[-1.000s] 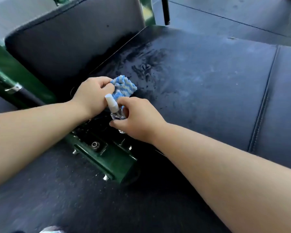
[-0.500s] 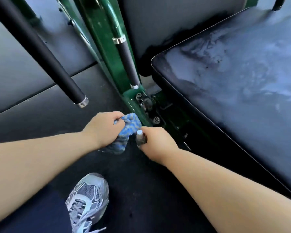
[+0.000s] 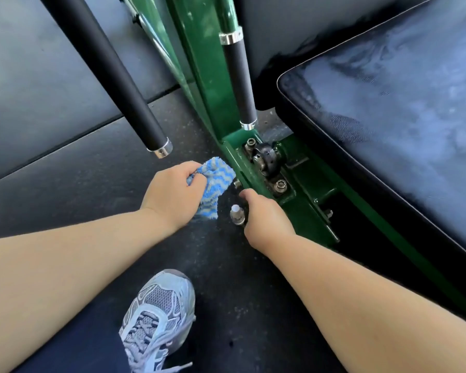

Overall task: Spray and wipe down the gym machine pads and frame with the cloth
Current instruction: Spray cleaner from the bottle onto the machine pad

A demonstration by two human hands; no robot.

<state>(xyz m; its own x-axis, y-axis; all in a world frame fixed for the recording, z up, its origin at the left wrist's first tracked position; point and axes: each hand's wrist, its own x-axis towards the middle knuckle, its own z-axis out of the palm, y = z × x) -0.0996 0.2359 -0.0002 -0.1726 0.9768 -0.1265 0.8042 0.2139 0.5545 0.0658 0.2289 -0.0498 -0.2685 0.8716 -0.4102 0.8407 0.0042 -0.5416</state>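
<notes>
Left hand [image 3: 170, 192] gripped the cloth [image 3: 217, 179], fingers curled round a bunch of it, loose end hanging toward the floor [image 3: 97, 168]; right hand [image 3: 267, 222] held the spray bottle [image 3: 237, 214], fingers wrapped round its body, nozzle up and facing the cloth; forefinger stretched ahead along the rail edge.

Green frame rail [image 3: 304, 219] lay just right of the left fingers, cloth's far corner at or just beside its edge, contact unclear; rail's long axis ran diagonal, from ahead of the left fingers back under the right hand; bolts [image 3: 280, 184] sat on top, just beyond the right fingertips.

Cloth hand was nearer the rail's far end; judged next wipe would run along that axis, sideways onto the rail; bottle hand sat in that path and probably had to clear; seat pad [image 3: 401, 125] lay well right of both, wet-streaked.
</notes>
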